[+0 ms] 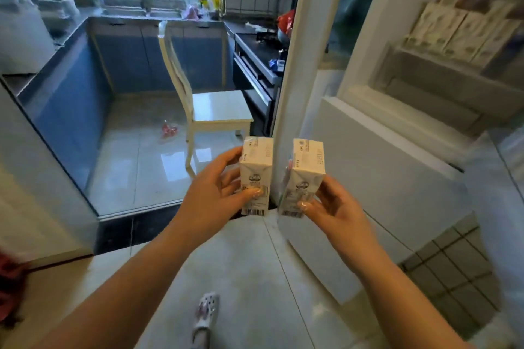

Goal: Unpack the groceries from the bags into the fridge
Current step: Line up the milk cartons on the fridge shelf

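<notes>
Left carton (256, 170): upright in my left hand (215, 193), fingers curled round it, thumb on the front.
Right carton (304, 173): held likewise in my right hand (331, 207), just beside the first, apart.
Fridge (397, 167): open on my right, more cartons (453, 34) blurred on its shelf.
Chair (209, 110): ahead on the kitchen floor.

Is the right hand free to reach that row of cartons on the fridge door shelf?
Probably yes: the fridge door stands open and nothing blocks the shelf cartons, though the right hand already grips a carton.
</notes>
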`<state>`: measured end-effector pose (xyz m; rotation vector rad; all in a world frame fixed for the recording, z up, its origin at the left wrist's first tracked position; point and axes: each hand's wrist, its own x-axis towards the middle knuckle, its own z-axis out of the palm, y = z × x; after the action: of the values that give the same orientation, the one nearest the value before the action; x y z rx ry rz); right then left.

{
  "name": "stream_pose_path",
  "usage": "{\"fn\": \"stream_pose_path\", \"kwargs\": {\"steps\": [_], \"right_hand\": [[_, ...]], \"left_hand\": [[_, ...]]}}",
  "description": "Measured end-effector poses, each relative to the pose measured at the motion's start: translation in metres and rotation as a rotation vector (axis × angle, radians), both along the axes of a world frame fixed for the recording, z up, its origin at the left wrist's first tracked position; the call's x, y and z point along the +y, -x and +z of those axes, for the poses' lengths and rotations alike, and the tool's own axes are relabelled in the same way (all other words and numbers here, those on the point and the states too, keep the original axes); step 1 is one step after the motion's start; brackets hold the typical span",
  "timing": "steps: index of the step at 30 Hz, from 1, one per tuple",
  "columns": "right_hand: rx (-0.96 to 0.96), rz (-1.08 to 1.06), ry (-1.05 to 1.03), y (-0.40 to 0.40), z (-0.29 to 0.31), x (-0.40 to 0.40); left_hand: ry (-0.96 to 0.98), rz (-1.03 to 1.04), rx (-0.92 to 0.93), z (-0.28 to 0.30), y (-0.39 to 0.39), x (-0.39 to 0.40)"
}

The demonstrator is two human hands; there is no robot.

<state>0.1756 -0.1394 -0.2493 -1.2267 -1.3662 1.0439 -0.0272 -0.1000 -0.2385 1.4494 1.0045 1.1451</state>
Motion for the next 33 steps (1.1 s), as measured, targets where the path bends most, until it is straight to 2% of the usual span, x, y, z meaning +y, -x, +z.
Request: {"fn": "stream_pose_path", "kwargs": {"steps": [8,13,22,33], "right_hand": [[-0.066,-0.340,-0.133,-0.030,0.027,0.133],[-0.063,-0.555,-0.154,-0.059,0.055,0.184],[-0.090,-0.832,-0.185,-0.147,0.084,0.241],[-0.039,-0.996,-0.298,-0.307,0.107,0.288]], "left_hand": [[-0.155,-0.342,0.034,0.037,-0.055,0.194],[-0.141,-0.523,-0.022,0.059,-0.106,0.282],[-0.173,-0.694,-0.057,0.081,-0.227,0.367],[-0.249,-0.867,-0.089,0.119,-0.418,0.428]]}}
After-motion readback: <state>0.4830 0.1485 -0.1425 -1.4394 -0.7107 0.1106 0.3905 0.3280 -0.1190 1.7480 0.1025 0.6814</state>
